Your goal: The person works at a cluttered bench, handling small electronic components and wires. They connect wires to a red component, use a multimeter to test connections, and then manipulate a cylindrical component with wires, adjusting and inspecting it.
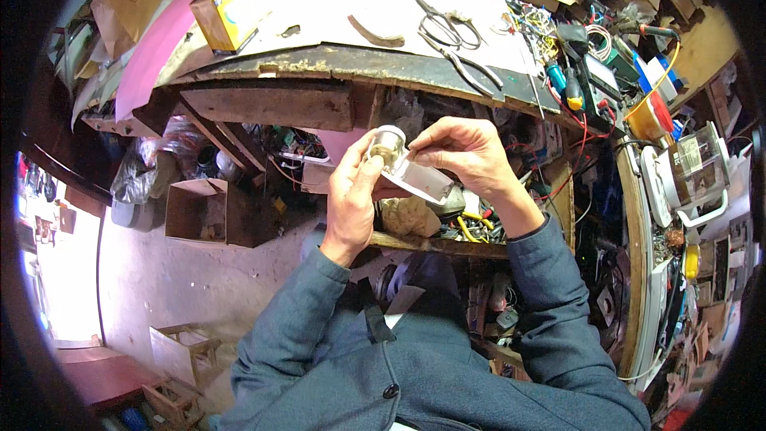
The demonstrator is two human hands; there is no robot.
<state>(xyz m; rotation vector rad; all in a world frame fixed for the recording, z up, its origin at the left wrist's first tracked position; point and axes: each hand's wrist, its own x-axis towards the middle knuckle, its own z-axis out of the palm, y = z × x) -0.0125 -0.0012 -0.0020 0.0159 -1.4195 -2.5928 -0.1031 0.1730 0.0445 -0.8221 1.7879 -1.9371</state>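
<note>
Above my lap, in front of the bench edge, I hold a small white plastic housing (pixel 428 183) with a round, shiny cup-like part (pixel 388 142) at one end. My left hand (pixel 351 198) is closed around the round end, its thumb lying along the near side. From the other side comes my right hand (pixel 469 153), with thumb and forefinger pinched together at the housing, just beside the round part. Whatever sits between those fingertips is too small to make out.
On the bench lie scissors (pixel 448 25), pliers (pixel 472 72), a curved brown strip (pixel 373 32) and a yellow box (pixel 226 16). Screwdrivers (pixel 573 92) and tangled wires are at the right. Below my hands is an open drawer of tools (pixel 477 230). A cardboard box (pixel 196 211) stands on the floor.
</note>
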